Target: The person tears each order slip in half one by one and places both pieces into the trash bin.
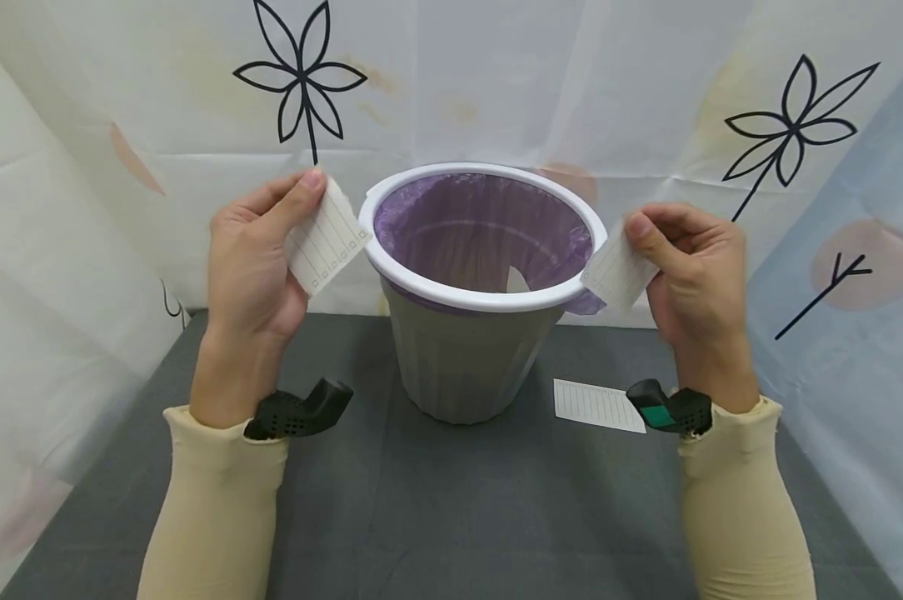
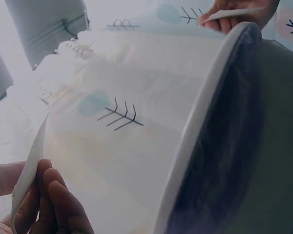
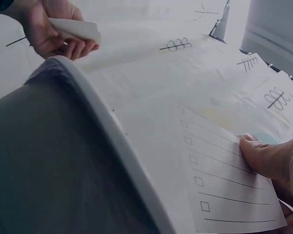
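My left hand [image 1: 260, 250] pinches a piece of lined checklist paper [image 1: 327, 237] between thumb and fingers, left of the bin's rim. On the other side, my right hand [image 1: 687, 267] pinches a second lined piece [image 1: 618, 268], whose corner overlaps the rim in the head view. Small checkboxes run along one edge of the right piece, plain in the right wrist view [image 3: 224, 180]. Between the hands stands a grey trash bin [image 1: 466, 358] with a white rim and a purple liner [image 1: 451, 225]. A white paper scrap [image 1: 516, 280] shows inside it.
A lined paper sheet [image 1: 597, 405] lies on the dark grey tabletop [image 1: 451, 508], right of the bin and partly behind the right wrist device [image 1: 669, 408]. Another black device [image 1: 301, 410] is on the left wrist. Patterned white cloth [image 1: 466, 92] hangs behind and at both sides.
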